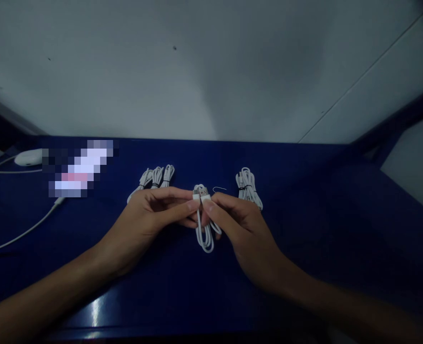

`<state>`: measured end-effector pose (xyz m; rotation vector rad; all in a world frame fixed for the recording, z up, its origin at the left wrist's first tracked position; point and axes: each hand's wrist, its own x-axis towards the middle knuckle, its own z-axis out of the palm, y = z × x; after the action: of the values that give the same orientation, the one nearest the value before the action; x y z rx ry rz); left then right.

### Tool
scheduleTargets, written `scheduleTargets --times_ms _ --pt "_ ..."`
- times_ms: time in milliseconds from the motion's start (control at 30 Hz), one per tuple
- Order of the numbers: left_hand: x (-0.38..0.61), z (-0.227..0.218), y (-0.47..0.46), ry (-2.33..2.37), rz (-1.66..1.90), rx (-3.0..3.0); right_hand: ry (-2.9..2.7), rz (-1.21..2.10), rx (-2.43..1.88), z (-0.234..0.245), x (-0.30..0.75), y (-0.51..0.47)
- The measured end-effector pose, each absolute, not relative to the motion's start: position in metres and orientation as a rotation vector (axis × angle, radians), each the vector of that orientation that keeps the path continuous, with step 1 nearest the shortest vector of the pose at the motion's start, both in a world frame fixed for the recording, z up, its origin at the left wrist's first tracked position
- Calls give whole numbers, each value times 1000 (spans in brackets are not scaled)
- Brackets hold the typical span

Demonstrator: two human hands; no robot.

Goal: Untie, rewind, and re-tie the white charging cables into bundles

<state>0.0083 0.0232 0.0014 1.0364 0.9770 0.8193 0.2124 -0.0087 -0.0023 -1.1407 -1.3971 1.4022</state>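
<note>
Between my two hands is a coiled white USB cable (207, 241), held above the blue table. My left hand (154, 210) pinches it near one plug, thumb over the white housing. From the other side, my right hand (238, 220) grips it by the second metal-tipped plug. The two plugs sit side by side, pointing up, and the loops hang below the thumbs. Behind my left hand lie several tied white cable bundles (156, 177). Another tied bundle (246, 184) lies behind my right hand, which partly covers it. A thin white strand (219, 188) curves just beyond my right fingers.
On the left, a lit, pixelated phone-like object (86, 167) has a white cord (28, 235) running from it. A rounded white object (28, 157) lies farther left beside more cords. The blue table (304, 239) meets a pale wall (132, 71) at the back.
</note>
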Motion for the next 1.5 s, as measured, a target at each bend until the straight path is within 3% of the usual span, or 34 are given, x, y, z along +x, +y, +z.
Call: scheduleTargets --times_ms 1500 --pt "10 5 22 984 819 1038 -1389 1429 -1107 -3 213 -10"
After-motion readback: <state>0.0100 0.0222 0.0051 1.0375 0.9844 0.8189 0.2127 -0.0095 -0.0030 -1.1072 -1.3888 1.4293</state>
